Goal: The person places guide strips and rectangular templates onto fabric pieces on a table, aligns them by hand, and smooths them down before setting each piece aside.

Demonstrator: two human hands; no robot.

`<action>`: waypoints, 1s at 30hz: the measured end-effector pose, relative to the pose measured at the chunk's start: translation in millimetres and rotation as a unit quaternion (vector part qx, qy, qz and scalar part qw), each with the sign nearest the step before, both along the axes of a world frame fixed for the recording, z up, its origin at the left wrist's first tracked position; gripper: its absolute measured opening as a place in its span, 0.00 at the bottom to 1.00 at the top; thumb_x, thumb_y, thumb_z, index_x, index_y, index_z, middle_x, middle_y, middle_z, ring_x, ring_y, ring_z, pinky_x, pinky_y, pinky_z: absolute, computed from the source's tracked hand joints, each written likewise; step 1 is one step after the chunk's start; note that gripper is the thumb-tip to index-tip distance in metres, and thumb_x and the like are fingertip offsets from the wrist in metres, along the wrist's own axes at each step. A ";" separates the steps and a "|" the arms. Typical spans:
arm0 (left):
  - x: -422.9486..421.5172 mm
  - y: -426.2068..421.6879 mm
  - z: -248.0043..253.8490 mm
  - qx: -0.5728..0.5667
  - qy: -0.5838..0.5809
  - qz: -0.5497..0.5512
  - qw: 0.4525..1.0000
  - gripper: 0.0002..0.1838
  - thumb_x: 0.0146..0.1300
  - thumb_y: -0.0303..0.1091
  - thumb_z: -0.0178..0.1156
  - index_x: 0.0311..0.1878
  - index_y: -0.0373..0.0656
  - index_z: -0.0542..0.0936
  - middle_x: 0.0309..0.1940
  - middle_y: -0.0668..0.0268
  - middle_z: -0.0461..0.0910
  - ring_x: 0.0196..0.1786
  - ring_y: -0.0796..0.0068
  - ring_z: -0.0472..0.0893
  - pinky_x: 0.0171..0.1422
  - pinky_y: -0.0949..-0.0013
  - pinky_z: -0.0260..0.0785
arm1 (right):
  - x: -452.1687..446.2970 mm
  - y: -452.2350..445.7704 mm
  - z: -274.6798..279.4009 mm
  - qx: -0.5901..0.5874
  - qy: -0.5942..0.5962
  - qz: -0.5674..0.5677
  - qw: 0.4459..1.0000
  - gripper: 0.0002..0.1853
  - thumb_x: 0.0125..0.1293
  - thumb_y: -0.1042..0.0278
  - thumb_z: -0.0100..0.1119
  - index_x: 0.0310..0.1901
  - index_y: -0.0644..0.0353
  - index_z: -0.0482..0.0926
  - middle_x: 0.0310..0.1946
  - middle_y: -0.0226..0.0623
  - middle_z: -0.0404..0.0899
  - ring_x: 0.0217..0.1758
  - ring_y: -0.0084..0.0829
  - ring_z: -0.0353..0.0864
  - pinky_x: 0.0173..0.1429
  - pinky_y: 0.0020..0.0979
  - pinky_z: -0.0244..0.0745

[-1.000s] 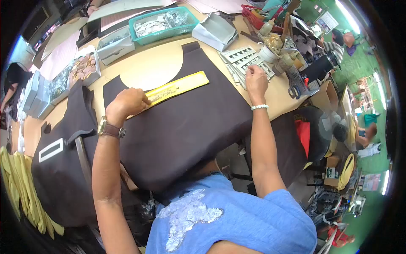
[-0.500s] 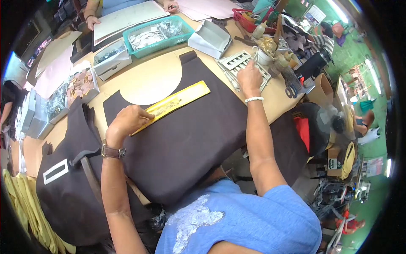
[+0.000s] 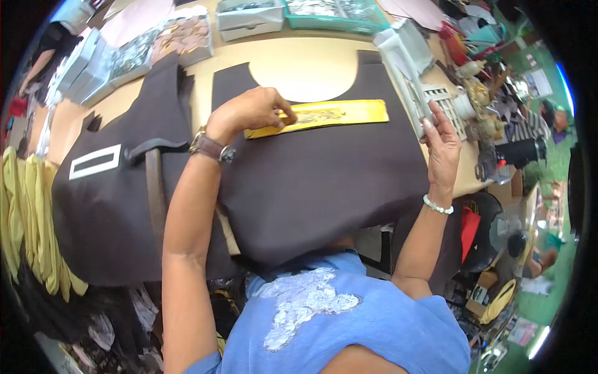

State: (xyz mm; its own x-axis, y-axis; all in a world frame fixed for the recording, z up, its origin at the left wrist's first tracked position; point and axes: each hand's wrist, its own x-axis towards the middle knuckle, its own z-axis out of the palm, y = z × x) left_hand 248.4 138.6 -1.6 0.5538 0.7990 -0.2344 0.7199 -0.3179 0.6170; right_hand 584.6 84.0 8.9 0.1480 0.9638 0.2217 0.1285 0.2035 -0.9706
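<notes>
My left hand [image 3: 252, 112] is closed on the left end of a worn yellow flat bar [image 3: 342, 112]. The bar lies across a dark brown apron-shaped fabric piece [image 3: 324, 168], just below its curved cut-out. To the right, my right hand [image 3: 443, 146] is raised, pinching a long, narrow pale template [image 3: 408, 78] between thumb and fingers. Behind that hand lies a slotted pale template [image 3: 445, 103]. On another dark piece [image 3: 118, 218] at left rest a white rectangular frame [image 3: 94, 162] and a hammer [image 3: 154, 168].
Boxes of small parts [image 3: 182, 37] and a turquoise basket [image 3: 336, 23] line the table's far side. Scissors [image 3: 484, 165] and jars [image 3: 479, 103] stand at right. Yellow cloth [image 3: 28, 218] hangs at the left edge.
My right hand has lifted from the slotted templates and now holds a narrow pale template. My left hand stays on the yellow bar. The view has turned, shifting the table contents.
</notes>
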 end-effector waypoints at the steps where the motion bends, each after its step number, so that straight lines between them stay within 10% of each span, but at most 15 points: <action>1: -0.4 -1.3 1.2 -0.009 0.001 0.007 1.000 0.16 0.49 0.28 0.64 0.44 0.48 0.85 0.41 0.61 0.84 0.43 0.68 0.82 0.52 0.67 0.73 | -1.6 -0.1 -5.0 -0.028 0.022 0.047 0.998 0.23 0.62 0.76 0.58 0.60 0.65 0.71 0.37 0.28 0.79 0.33 0.13 0.72 0.35 0.15 0.65; 30: -10.2 5.0 -5.5 -0.103 -0.024 0.012 0.994 0.26 0.40 0.30 0.73 0.47 0.41 0.79 0.34 0.68 0.77 0.39 0.75 0.75 0.48 0.73 0.70 | -66.1 13.4 -33.8 -0.201 -0.088 0.119 0.968 0.29 0.60 0.76 0.58 0.64 0.67 0.63 0.35 0.34 0.81 0.27 0.12 0.73 0.23 0.14 0.67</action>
